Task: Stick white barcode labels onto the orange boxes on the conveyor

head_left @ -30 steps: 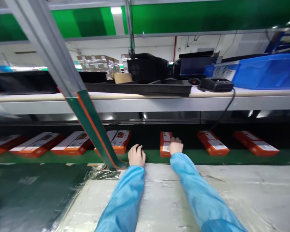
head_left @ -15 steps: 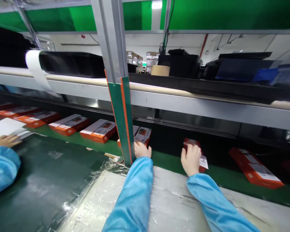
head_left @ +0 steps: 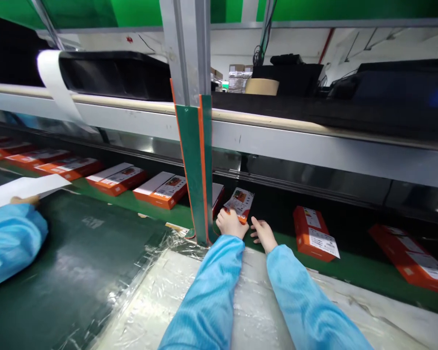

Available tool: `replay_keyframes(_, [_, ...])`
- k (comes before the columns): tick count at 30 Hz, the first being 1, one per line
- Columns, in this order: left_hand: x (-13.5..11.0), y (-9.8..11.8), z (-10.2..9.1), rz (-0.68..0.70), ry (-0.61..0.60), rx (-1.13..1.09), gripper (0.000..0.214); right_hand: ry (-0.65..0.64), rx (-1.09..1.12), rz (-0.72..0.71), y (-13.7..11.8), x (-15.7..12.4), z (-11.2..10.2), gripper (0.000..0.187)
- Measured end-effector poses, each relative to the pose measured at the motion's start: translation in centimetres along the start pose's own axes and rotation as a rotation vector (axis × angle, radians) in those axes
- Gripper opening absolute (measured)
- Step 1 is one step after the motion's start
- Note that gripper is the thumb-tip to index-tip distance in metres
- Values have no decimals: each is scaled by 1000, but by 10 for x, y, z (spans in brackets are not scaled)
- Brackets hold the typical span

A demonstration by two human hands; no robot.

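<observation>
A metal post [head_left: 192, 170] blocks the left hand [head_left: 231, 223] along the belt [head_left: 350, 272].

Bright, even light is cast from above, and glare is thrown back by the crinkled clear plastic sheet [head_left: 241, 291] right of the green-and-orange metal post [head_left: 192, 165]. The frame edges are bent by wide-angle distortion, but the small orange-and-white carton [head_left: 239, 205] is not heavily blurred.

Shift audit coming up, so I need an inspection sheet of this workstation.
Surface: green conveyor belt beside a bench under clear plastic film.
Job's things: orange printed boxes lying in a row; one tilted box at the left hand.
Clutter: roll of tape on the upper shelf.
Hands: left hand at the tilted box's lower corner; right hand beside it, not touching it.
Cables: black cables running up the frame.
Surroundings: aluminium upright, stacked cartons, co-worker's hand under a white sheet.
</observation>
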State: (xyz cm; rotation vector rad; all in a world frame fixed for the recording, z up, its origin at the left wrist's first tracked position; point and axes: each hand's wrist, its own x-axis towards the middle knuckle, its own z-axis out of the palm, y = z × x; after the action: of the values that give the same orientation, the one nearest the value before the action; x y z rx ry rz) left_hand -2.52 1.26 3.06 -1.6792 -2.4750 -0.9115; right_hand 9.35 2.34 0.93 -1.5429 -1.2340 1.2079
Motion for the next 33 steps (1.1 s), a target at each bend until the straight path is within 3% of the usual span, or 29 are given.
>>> replay_keyframes(4, [-21,18,-3,368,65,-15,82,34,148,44,1,-6,-11,42])
replay_keyframes(8, [-38,27,-1,596,116,-23,83,166,306,42,5,-15,-37,40])
replay_keyframes(14, [-50,22,5,717,130,-71,78,174,485,27,17,-42,-74,28])
replay_keyframes(21, [-89,12,5,804,300,-75,57,47,629,15,37,-83,-66,40])
replay_keyframes(24, [-89,9,-4,786,305,-25,56,29,608,-53,41,-96,-72,46])
replay_keyframes(26, [-75,9,-16,709,290,11,64,73,569,-100,46,-104,-82,48])
replay_keyframes(29, [-37,12,-40,505,223,85,76,143,513,-142,61,-117,-98,47])
replay_keyframes(33, [19,21,-68,159,66,192,61,181,296,-245,85,-124,-101,43])
